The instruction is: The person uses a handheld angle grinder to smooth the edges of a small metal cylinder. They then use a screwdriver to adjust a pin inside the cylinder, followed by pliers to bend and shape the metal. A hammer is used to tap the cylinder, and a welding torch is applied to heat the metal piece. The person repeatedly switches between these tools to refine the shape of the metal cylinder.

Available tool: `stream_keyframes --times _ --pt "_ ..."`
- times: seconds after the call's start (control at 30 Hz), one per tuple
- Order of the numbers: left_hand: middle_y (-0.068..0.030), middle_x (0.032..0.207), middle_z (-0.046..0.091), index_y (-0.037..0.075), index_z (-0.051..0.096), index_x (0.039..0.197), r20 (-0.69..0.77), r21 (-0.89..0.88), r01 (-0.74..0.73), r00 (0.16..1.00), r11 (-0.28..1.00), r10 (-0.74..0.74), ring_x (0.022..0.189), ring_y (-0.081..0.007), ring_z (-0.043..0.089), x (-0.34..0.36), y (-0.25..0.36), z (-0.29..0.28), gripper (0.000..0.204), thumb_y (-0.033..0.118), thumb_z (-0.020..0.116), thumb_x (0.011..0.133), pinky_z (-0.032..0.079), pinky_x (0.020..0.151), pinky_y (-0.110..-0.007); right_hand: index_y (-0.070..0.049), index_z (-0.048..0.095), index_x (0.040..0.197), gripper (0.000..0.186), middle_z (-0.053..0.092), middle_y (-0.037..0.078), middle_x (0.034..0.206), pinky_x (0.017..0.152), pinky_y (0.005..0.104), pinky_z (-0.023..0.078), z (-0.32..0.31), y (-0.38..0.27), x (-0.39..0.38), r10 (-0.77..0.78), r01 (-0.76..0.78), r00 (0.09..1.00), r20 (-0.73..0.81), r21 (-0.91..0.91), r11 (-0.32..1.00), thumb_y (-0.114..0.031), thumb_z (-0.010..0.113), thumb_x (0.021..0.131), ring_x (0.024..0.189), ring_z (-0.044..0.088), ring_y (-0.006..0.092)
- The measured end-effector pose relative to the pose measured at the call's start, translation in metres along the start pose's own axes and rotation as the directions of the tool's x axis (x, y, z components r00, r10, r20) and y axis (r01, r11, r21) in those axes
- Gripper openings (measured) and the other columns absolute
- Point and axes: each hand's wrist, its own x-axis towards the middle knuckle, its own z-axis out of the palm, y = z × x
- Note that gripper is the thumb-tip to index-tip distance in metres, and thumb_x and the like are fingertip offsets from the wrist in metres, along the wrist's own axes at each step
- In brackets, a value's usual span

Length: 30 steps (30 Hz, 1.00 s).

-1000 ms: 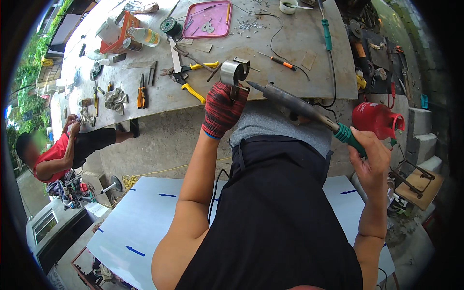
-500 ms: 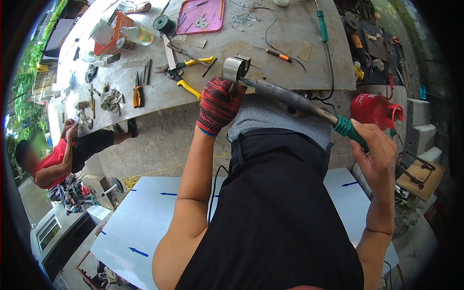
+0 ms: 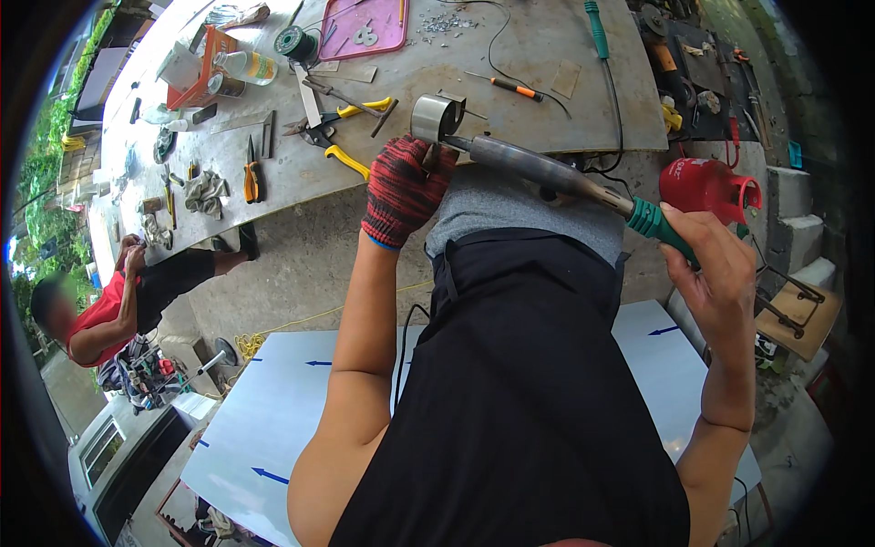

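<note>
My left hand [image 3: 409, 193], in a red and black knit glove, is closed around the lower part of a shiny metal ring-shaped piece [image 3: 430, 118] at the table's near edge. A thin rod sticks out from the piece's far side. My bare right hand [image 3: 714, 260] grips the green handle of a large soldering iron [image 3: 538, 170]. Its thick dark barrel points left, and the tip meets or nearly meets the ring piece beside my gloved fingers; contact there is partly hidden. Just left of the glove lie yellow-handled snips [image 3: 346, 162] and a hammer-like T-shaped metal tool [image 3: 386, 118].
On the metal worktable [image 3: 437, 64] are a pink tray [image 3: 401, 46], a wire spool [image 3: 293, 42], an orange-handled screwdriver [image 3: 517, 87], pliers [image 3: 252, 182] and an orange basket [image 3: 193, 96]. A red gas cylinder [image 3: 697, 187] stands right. Another person [image 3: 100, 314] works at the left.
The whole view has shifted slightly left. My right hand and the iron's handle have moved a little to the right; both grips are unchanged.
</note>
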Motion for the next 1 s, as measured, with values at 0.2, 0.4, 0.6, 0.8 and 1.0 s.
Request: stream_keyframes --times 0.2,0.4,0.6,0.8,1.0 --pt "-0.0135 0.074 0.064 0.007 0.066 0.077 -0.011 -0.031 -0.037 0.999 0.999 0.037 0.073 -0.037 0.064 0.002 0.004 -0.002 0.022 0.023 0.077 0.09 0.05 0.064 -0.048 -0.001 0.068 0.123 0.04 0.064 0.013 0.087 0.063 0.0375 0.05 -0.005 -0.002 -0.001 0.027 -0.027 0.999 0.023 0.031 0.999 0.003 0.077 0.083 0.071 0.064 0.0269" --pt "-0.0141 0.073 0.064 0.007 0.065 0.076 0.037 -0.027 0.009 0.999 1.0 -0.008 0.072 -0.0371 0.064 -0.001 0.004 -0.002 0.024 0.023 0.077 0.09 0.05 0.063 -0.047 0.001 0.069 0.12 0.034 0.063 0.012 0.085 0.059 0.0344 0.048 -0.015 -0.009 0.001 0.124 -0.132 0.987 0.105 0.07 0.989 0.001 0.075 0.087 0.067 0.061 0.0231" --pt "-0.0161 0.068 0.06 0.007 0.062 0.072 0.018 -0.031 0.005 1.0 0.999 -0.005 0.068 -0.0374 0.063 -0.003 -0.002 0.001 0.029 0.023 0.077 0.09 0.049 0.06 -0.047 0.002 0.069 0.116 0.029 0.067 0.013 0.089 0.06 0.0316 0.05 -0.018 -0.015 0.005 0.185 -0.208 0.974 0.128 0.192 0.959 0.001 0.073 0.088 0.069 0.064 0.0219" --pt "-0.0165 0.067 0.059 0.006 0.063 0.073 -0.002 -0.022 -0.014 1.0 1.0 0.014 0.063 -0.0376 0.061 -0.003 -0.003 -0.002 0.029 0.024 0.077 0.091 0.048 0.057 -0.046 0.002 0.068 0.114 0.026 0.063 0.012 0.083 0.062 0.0324 0.045 -0.021 -0.021 0.006 0.25 -0.28 0.957 0.146 0.251 0.927 -0.001 0.069 0.088 0.067 0.059 0.02" --pt "-0.0164 0.067 0.061 0.005 0.064 0.075 -0.017 -0.05 -0.046 0.999 0.998 0.045 0.063 -0.0373 0.062 -0.002 -0.008 0.002 0.028 0.024 0.077 0.09 0.047 0.057 -0.046 0.004 0.067 0.114 0.026 0.066 0.012 0.087 0.064 0.0311 0.047 -0.021 -0.02 0.003 0.28 -0.312 0.946 0.162 0.228 0.922 0.001 0.068 0.088 0.069 0.061 0.0192"
